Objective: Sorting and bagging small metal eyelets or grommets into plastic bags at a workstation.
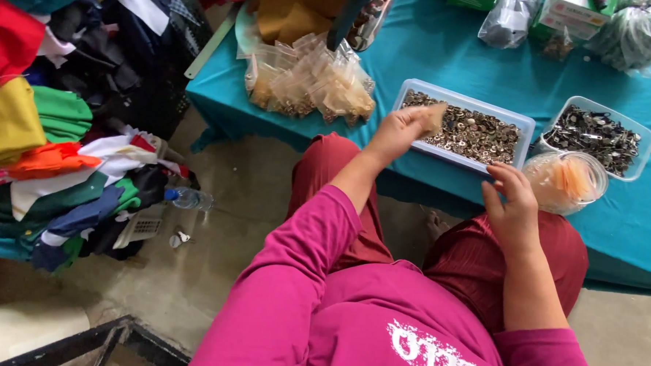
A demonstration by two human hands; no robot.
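Two hands hover near a clear rectangular plastic tub of small brass-coloured metal fasteners: left hand pinches a small tan packet; right hand, nearer, is loosely open.

The floor is bare grey concrete, dusty and scuffed, lit by soft, even daylight with no hard shadows. A table covered in a teal cloth runs across the upper right, its cloth hanging over the near edge. To the left, a heap of folded clothes in red, yellow, green, orange, white and dark blue is piled high, spilling down to the ground. A small plastic water bottle lies on the floor just beside that heap. In the bottom left corner a dark metal frame crosses the floor, near a pale rounded object.
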